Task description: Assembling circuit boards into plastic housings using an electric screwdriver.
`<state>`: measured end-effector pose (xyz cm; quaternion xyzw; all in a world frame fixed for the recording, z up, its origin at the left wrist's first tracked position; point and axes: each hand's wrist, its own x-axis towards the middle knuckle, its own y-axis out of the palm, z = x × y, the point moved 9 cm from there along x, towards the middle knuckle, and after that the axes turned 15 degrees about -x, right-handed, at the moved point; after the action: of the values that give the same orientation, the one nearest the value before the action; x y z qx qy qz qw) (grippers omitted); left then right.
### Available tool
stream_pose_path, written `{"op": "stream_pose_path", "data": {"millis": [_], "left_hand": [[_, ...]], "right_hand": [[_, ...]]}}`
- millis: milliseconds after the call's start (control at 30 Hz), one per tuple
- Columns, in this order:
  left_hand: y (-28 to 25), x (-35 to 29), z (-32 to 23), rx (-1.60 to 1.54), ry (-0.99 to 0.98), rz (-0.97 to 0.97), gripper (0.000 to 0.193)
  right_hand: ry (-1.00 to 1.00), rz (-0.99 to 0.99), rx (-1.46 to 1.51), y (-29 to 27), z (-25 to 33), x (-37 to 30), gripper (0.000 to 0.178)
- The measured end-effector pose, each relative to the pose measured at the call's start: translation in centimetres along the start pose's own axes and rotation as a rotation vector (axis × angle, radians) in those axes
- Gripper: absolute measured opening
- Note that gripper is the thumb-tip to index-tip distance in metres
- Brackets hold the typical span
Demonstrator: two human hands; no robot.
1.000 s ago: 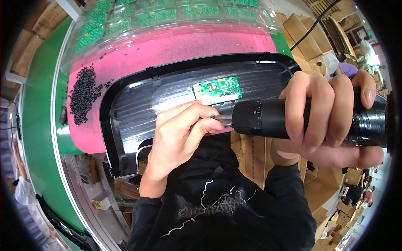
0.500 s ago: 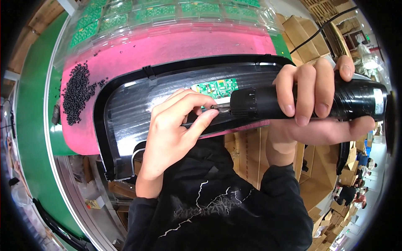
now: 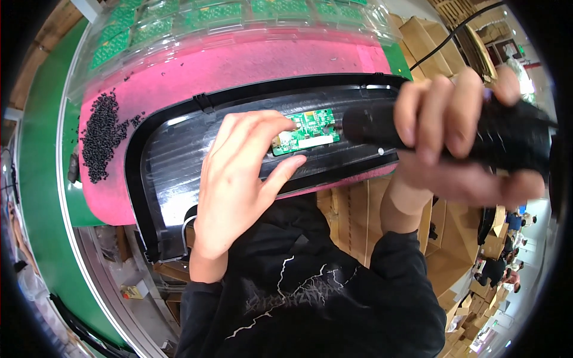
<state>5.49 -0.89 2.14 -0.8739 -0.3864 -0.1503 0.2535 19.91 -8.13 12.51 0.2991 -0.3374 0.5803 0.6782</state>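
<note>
A black electric screwdriver point(image 3: 373, 125), smeared by motion, is gripped in my right hand point(image 3: 441, 128). It lies nearly level, and its bit end points at the right end of a green circuit board point(image 3: 310, 125). Whether the bit touches the board I cannot tell. The board rests inside a curved black plastic housing point(image 3: 179, 152). Over the board's left end is my left hand point(image 3: 233, 179), thumb and forefinger spread apart with nothing seen between them. Its fingertips cover part of that end.
Small black screws point(image 3: 102, 137) are heaped on the pink mat point(image 3: 239, 62), left of the housing. Clear plastic trays point(image 3: 215, 21) of green boards stand at the back of the green table point(image 3: 45, 179). Cardboard boxes point(image 3: 430, 45) and a black cable point(image 3: 447, 40) are at right.
My left thumb and forefinger have parted from the small piece pinched at the driver's bit, and the hand has shifted left. The driver has moved slightly right. More of the board shows.
</note>
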Motion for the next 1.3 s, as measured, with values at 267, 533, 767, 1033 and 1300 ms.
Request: {"op": "stream_pose_path", "data": {"millis": [267,533,767,1033,1300], "left_hand": [[1.7,-1.0,1.5,0.217,-0.087,0.200,0.030],[1.8,-0.9,1.4,0.260,-0.103,0.201,0.028],[2.3,-0.7,1.3,0.300,-0.121,0.229,0.029],[2.2,-0.8,1.2,0.324,-0.120,0.224,0.030],[0.8,-0.7,0.0,0.172,-0.024,0.066,0.034]], "right_hand": [[0.194,-0.046,-0.188,-2.4,-6.2,-1.7,0.073],[0.208,-0.050,-0.158,-2.1,-6.8,-1.8,0.074],[-0.172,0.163,0.505,-0.5,-9.1,-0.3,0.071],[0.444,-0.056,-0.354,-3.0,-9.8,-2.5,0.084],[0.259,-0.289,0.227,-1.1,-4.8,-1.5,0.070]]}}
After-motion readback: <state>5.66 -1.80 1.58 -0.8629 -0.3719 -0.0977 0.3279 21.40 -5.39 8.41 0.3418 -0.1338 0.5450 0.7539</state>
